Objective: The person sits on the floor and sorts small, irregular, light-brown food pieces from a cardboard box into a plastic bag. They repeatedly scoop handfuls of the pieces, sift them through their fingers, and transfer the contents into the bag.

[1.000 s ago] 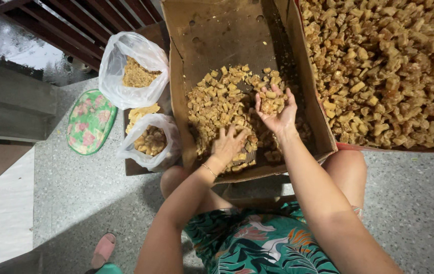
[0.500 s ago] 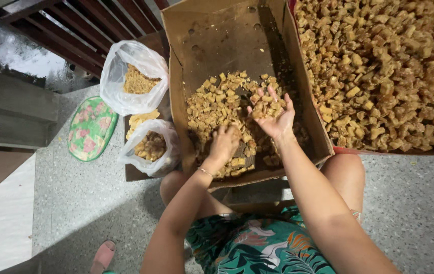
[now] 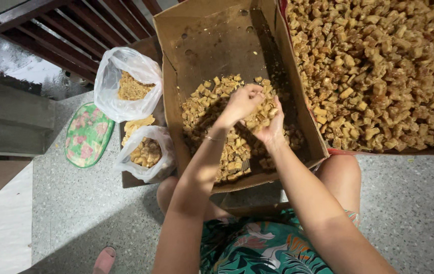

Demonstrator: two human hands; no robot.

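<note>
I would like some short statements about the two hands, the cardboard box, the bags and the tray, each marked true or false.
1. Both hands are over the pile of golden-brown pieces in the cardboard box. True.
2. The left hand rests on the green floral mat. False: it is over the pieces in the box, close to the right hand; the mat lies apart, on the floor.
3. Two clear plastic bags with similar pieces stand beside the box. True.
4. The big tray at the far side is bare. False: it is heaped with pieces.
5. The right hand has pieces in its cupped palm. True.
</note>
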